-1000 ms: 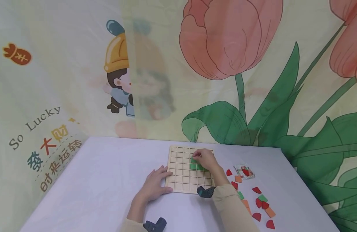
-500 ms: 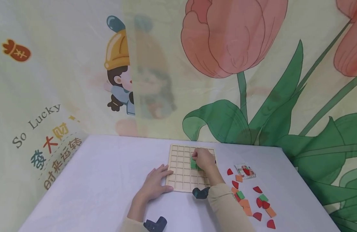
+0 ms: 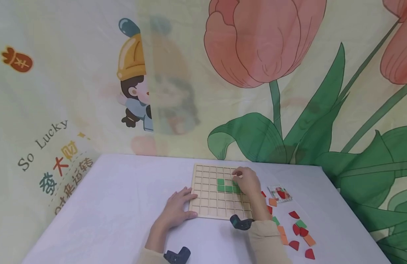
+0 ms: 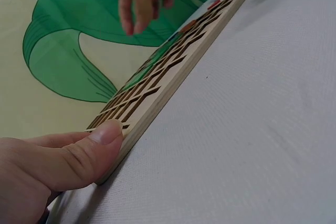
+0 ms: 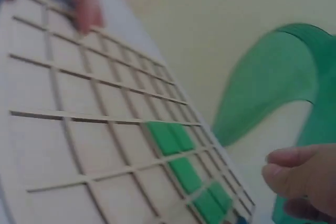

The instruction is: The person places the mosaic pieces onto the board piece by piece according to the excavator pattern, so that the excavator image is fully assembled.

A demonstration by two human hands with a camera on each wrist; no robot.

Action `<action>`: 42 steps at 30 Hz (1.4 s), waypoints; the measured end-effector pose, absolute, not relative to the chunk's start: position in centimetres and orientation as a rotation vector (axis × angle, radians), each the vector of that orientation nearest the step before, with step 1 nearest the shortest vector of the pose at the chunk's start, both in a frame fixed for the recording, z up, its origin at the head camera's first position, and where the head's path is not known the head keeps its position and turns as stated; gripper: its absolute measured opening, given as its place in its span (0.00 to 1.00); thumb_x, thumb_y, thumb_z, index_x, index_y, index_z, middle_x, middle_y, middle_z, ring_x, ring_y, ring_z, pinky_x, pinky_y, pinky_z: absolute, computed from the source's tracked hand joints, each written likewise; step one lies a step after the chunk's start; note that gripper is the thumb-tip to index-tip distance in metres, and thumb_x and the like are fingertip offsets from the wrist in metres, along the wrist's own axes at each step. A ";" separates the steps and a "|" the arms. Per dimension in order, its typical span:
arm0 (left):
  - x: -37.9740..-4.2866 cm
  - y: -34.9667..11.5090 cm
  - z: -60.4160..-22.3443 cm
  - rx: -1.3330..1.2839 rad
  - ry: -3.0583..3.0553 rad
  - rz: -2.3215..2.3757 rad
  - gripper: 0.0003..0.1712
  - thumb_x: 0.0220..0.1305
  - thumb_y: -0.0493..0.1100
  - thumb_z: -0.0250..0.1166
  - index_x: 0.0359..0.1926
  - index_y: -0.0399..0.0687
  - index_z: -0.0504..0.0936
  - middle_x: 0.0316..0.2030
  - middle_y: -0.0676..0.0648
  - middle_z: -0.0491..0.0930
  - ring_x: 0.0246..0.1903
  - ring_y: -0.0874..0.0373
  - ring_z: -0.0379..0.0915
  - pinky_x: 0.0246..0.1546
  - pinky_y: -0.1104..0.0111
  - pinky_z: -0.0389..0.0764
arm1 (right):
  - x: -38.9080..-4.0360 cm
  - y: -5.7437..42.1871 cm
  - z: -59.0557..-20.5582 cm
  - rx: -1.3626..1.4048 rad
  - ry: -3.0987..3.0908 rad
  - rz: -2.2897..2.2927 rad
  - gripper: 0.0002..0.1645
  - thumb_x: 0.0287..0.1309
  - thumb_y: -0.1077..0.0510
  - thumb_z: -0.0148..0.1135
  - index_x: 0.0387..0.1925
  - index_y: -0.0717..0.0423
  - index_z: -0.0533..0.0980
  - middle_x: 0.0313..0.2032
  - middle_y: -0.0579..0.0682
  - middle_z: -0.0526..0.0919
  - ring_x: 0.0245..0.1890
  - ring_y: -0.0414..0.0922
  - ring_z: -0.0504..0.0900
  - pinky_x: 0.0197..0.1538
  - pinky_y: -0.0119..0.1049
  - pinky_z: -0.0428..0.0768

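Bearing green squares (image 3: 228, 189), wooden grid (image 3: 204, 190)

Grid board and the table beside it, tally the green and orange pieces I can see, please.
Green tiles on the board: 5
Loose green pieces: 2
Loose orange pieces: 4
Total: 11 in view; the right arm may hide more.

Right hand (image 5: 307, 182) at lower right, fingers near one another, apart from board; gridded wooden board (image 5: 34, 137) slanting away left of fingers; green tiles (image 5: 185, 176) in cells nearer fingers; blurred left hand (image 5: 86, 1) well up-left of fingers, at board's edge; backdrop's green leaf (image 5: 268, 74) above fingers
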State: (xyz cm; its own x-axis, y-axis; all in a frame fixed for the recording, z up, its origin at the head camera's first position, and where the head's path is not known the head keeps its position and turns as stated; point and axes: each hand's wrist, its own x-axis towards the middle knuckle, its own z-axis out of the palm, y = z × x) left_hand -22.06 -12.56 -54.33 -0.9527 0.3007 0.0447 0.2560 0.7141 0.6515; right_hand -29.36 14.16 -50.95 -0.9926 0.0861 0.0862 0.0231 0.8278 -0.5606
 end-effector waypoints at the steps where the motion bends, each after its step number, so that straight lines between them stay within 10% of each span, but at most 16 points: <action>1: -22.1 -12.5 -54.4 0.460 2.847 1.066 0.35 0.48 0.52 0.72 0.59 0.51 0.75 0.68 0.44 0.64 0.72 0.45 0.51 0.73 0.47 0.46 | -28.9 15.3 -50.8 -0.133 -2.899 0.922 0.11 0.59 0.58 0.63 0.44 0.53 0.81 0.44 0.56 0.81 0.42 0.50 0.78 0.38 0.43 0.80; 9: -22.2 -12.5 -54.7 0.471 2.832 1.071 0.36 0.47 0.53 0.72 0.60 0.52 0.75 0.69 0.45 0.63 0.72 0.46 0.50 0.73 0.47 0.45 | -25.8 21.4 -51.9 -0.554 -2.995 1.025 0.23 0.59 0.57 0.63 0.57 0.54 0.73 0.53 0.64 0.74 0.50 0.58 0.72 0.56 0.66 0.69; 17: -22.0 -12.6 -54.6 0.475 2.838 1.067 0.36 0.47 0.53 0.72 0.60 0.51 0.75 0.68 0.43 0.63 0.72 0.45 0.50 0.73 0.47 0.45 | -25.3 21.8 -53.1 -0.616 -2.986 1.014 0.25 0.54 0.58 0.67 0.54 0.58 0.75 0.49 0.65 0.76 0.47 0.59 0.71 0.43 0.45 0.84; 42: -22.3 -12.4 -54.4 0.468 2.853 1.060 0.36 0.47 0.52 0.72 0.59 0.52 0.76 0.68 0.44 0.64 0.72 0.46 0.50 0.73 0.48 0.46 | -25.8 20.6 -52.4 -0.685 -2.820 1.008 0.14 0.56 0.59 0.65 0.42 0.60 0.74 0.37 0.61 0.79 0.38 0.55 0.74 0.32 0.36 0.77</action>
State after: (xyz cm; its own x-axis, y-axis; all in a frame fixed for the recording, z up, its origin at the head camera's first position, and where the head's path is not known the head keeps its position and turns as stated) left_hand -22.26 -12.41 -54.41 -0.9519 0.3028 0.0468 0.2599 0.7171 0.6467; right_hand -25.78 20.59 -52.39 -0.8983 0.4316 -0.0825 0.3861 0.6855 -0.6173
